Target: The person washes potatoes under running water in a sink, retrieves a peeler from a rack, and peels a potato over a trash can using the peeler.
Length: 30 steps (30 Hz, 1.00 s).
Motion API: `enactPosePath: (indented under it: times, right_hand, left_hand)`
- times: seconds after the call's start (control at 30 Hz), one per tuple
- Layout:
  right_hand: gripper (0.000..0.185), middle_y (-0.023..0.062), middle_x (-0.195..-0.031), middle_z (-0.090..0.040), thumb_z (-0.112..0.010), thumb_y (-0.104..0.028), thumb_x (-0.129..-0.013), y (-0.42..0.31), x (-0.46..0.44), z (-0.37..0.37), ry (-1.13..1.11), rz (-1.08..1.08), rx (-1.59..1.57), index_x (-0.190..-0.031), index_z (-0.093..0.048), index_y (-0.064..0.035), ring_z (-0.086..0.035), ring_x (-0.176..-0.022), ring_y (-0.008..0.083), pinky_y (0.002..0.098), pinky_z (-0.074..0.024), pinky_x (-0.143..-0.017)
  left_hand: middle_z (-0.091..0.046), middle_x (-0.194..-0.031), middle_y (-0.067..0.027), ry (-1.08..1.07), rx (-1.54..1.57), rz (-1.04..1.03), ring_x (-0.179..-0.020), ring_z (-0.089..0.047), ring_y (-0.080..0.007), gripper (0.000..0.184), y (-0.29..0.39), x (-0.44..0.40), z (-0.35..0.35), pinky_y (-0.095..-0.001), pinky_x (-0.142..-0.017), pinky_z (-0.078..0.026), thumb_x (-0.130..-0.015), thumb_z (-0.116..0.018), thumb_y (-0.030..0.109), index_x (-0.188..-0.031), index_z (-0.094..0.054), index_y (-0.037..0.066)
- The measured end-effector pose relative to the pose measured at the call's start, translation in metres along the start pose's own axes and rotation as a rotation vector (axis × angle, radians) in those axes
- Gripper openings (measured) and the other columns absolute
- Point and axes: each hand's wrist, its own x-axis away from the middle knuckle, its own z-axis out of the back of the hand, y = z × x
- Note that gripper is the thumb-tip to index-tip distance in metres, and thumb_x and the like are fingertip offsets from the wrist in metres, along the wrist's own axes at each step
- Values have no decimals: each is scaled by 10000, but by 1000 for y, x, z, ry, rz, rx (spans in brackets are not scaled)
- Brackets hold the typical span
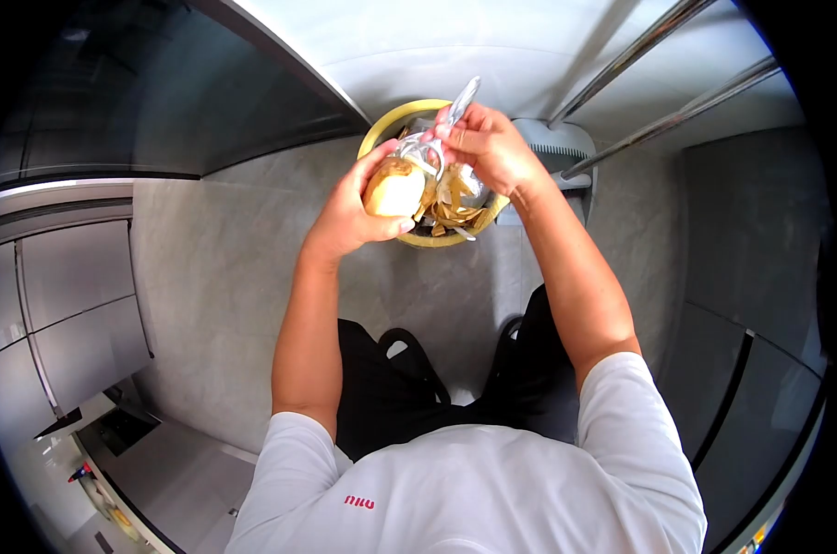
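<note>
The left hand [345,214] has its fingers [375,159] wrapped around a potato [400,194], the thumb along its near side; the right hand [494,152] has its fingers [474,138] closed on the handle of a peeler [463,100], which tilts up and away to the right; the peeler's head sits just beside the potato's upper right, though whether the blade touches it I cannot tell. The potato is over the left part of the bin [426,241]; most of its visible side is pale and bare, with brown skin at the top.

The bin is round with a yellow rim; inside it lies a heap of brown peelings [455,214], with crumpled clear plastic around them. Just right of the bin stands a grey dustpan [566,140] with a toothed edge; two shiny poles [645,51] slant up from that side; beyond the bin is a white wall [418,42]. On the near side of the bin, the grey floor [243,240] carries two dark slippers [413,363]; black trousers [368,383] and a white shirt [483,485] with red lettering come nearer still. Well left of the bin are grey cabinets [81,277]; well right of it are dark panels [751,231].
</note>
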Motion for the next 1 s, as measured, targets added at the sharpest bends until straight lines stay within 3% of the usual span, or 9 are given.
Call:
enactPosePath:
  times: [0.07, 0.17, 0.3, 0.5, 0.7, 0.97, 1.0]
  right_hand:
    - [134, 126, -1051, -736, -688, -71, -977, 1, -3, 12, 90, 29, 71, -1092, -626, -43, -693, -916, 173, 294, -543, -791]
    - [119, 91, -1048, -737, -658, -92, -1011, -3, -2, 4, 227, 81, 138, -1123, -626, -67, -688, -961, 156, 297, -532, -790]
    - [131, 84, -1049, -734, -651, -97, -1015, -3, 3, -1, 62, 60, 41, -1137, -622, -62, -689, -964, 154, 287, -544, -800]
    - [133, 69, -1033, -722, -672, -107, -1004, 7, 4, -10, -175, -74, -53, -1117, -633, -49, -680, -911, 132, 257, -554, -804]
    - [135, 66, -1008, -724, -687, -107, -996, 10, 7, -7, -103, -103, -79, -1112, -639, -55, -679, -897, 127, 255, -562, -785]
    - [145, 104, -1011, -732, -692, -105, -992, 10, 3, 6, 8, -1, 65, -1100, -628, -34, -669, -822, 137, 282, -559, -760]
    - [144, 107, -1015, -733, -686, -99, -994, 9, 3, 8, 107, 29, 150, -1104, -622, -31, -665, -825, 141, 292, -556, -760]
  left_hand:
    - [-535, -1442, -122, 1, 29, -41, -1342, -515, -210, 1129, 8, 3, -3, -357, -1151, -392, -612, -917, 103, -1575, -342, -21]
    - [-536, -1437, -124, 35, 47, -31, -1364, -498, -219, 1178, 7, 0, 2, -367, -1167, -372, -596, -921, 96, -1595, -306, -15]
    - [-508, -1461, -140, 24, -110, 22, -1353, -510, -234, 1158, 6, 1, 3, -368, -1125, -419, -651, -875, 54, -1622, -248, 6]
    - [-524, -1434, -153, 16, -318, 33, -1331, -531, -234, 1197, -2, -2, -3, -374, -1110, -441, -645, -869, 17, -1641, -206, 36]
    - [-561, -1427, -177, 49, -338, -8, -1326, -558, -271, 1247, -3, -3, -6, -382, -1120, -436, -607, -926, 108, -1628, -216, 11]
    - [-561, -1404, -177, 45, -333, -21, -1321, -557, -259, 1238, -2, 1, -8, -379, -1136, -423, -609, -921, 75, -1627, -220, 12]
    - [-561, -1402, -177, 46, -320, -17, -1322, -556, -258, 1235, 0, 4, -10, -379, -1137, -422, -610, -921, 74, -1626, -223, 12]
